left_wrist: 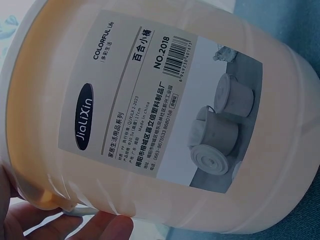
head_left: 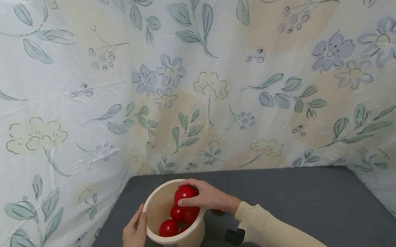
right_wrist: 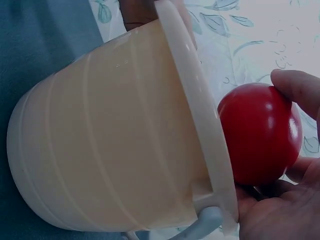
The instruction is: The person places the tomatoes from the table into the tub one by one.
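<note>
A cream plastic bucket [head_left: 197, 235] stands on the dark table, with several red tomatoes [head_left: 168, 228] inside. With its thumb and fingers, my left hand [head_left: 134, 233] grips the bucket's left rim. The left wrist view shows those fingers [left_wrist: 117, 227] by the grey handle, under the printed label [left_wrist: 125, 100]. At the bucket's mouth, my right hand [head_left: 207, 195] holds a large tomato [head_left: 184, 192] between thumb and fingers. In the right wrist view, this glossy tomato [right_wrist: 260, 132] shows just past the rim. The lower tomatoes are partly hidden.
Another red object [head_left: 218, 211] lies on the table right of the bucket, mostly hidden under my right wrist. The dark tabletop [head_left: 291, 204] extends to the right. Floral cloth [head_left: 230, 99] hangs behind and at both sides. A black band [head_left: 234, 236] shows near my right sleeve.
</note>
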A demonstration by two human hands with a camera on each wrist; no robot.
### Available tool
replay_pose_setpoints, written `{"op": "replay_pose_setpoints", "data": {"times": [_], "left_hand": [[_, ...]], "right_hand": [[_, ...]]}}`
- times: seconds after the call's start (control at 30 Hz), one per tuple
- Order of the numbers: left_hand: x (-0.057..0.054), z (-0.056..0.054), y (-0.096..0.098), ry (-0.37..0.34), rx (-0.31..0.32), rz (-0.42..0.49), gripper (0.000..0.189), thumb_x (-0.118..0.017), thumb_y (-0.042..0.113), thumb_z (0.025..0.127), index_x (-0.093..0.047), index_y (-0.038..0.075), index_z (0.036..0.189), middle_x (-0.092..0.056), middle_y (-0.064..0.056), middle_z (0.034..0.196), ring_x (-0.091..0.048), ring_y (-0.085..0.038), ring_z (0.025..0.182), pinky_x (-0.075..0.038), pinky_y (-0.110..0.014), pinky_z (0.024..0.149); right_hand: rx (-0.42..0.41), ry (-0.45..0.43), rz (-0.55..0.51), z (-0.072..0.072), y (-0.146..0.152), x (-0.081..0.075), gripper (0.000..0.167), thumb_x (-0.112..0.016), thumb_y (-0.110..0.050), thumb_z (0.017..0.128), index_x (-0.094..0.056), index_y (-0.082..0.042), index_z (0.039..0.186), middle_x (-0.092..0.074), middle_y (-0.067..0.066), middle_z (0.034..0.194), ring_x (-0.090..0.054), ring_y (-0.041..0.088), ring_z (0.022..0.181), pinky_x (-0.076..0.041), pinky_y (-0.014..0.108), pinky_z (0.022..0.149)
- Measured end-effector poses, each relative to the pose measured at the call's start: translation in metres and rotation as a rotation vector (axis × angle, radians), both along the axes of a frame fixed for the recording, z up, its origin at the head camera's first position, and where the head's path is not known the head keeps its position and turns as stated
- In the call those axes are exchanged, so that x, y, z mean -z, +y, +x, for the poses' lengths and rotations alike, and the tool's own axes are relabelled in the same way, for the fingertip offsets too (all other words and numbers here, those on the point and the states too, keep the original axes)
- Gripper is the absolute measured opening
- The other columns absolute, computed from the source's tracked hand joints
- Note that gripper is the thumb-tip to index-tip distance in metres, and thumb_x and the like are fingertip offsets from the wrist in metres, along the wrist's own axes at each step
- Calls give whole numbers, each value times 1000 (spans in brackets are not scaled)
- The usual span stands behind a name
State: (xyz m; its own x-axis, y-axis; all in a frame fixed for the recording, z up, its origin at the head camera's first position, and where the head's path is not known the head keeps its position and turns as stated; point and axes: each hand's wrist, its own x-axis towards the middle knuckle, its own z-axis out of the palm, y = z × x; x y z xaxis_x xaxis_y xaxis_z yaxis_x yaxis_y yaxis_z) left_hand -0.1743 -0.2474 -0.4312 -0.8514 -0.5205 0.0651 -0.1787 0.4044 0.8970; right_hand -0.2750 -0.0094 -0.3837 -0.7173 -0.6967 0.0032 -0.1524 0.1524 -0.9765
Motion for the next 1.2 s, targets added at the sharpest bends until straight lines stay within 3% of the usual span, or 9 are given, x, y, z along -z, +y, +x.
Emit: {"op": "replay_pose_setpoints", "data": {"times": [0.17, 0.4, 0.77, 1.0, 1.2], "left_hand": [[1, 0, 0, -2, -1, 8, 50, -46, 30, 107, -49, 1, 148, -44, -26, 152, -45, -45, 139, -50, -51, 100], [-1, -1, -1, -8, 0, 7, 51, -46, 31, 107, -48, 1, 148, -43, -26, 152, -43, -46, 141, -48, -52, 102], [-2, -4, 0, -19, 4, 7, 51, -46, 32, 107, -48, 2, 148, -43, -25, 152, -43, -46, 140, -49, -52, 101], [-1, -4, 0, -25, 1, 0, 53, -45, 35, 107, -49, 3, 149, -44, -26, 151, -44, -46, 140, -50, -52, 101], [-1, -3, -1, -27, -16, -23, 51, -47, 35, 106, -51, 5, 148, -45, -24, 151, -42, -44, 143, -47, -51, 105]], "right_hand": [[-13, 12, -13, 1, 0, 4, 53, -77, -28, 87, -58, -24, 137, -64, 3, 130, -61, 21, 113, -62, 48, 93], [-2, 49, -7, -2, 0, 4, 48, -71, -32, 93, -60, -20, 137, -64, 6, 138, -58, 23, 128, -53, 46, 109], [4, 43, -14, -6, 2, 3, 46, -71, -32, 93, -60, -19, 136, -65, 5, 136, -59, 23, 127, -53, 48, 109], [42, 77, -19, -13, 15, -7, 46, -69, -37, 95, -60, -19, 137, -64, 7, 137, -60, 22, 127, -53, 48, 109], [58, 53, -74, -18, 35, -22, 44, -65, -37, 98, -59, -19, 138, -63, 7, 139, -59, 23, 131, -49, 52, 113]]}}
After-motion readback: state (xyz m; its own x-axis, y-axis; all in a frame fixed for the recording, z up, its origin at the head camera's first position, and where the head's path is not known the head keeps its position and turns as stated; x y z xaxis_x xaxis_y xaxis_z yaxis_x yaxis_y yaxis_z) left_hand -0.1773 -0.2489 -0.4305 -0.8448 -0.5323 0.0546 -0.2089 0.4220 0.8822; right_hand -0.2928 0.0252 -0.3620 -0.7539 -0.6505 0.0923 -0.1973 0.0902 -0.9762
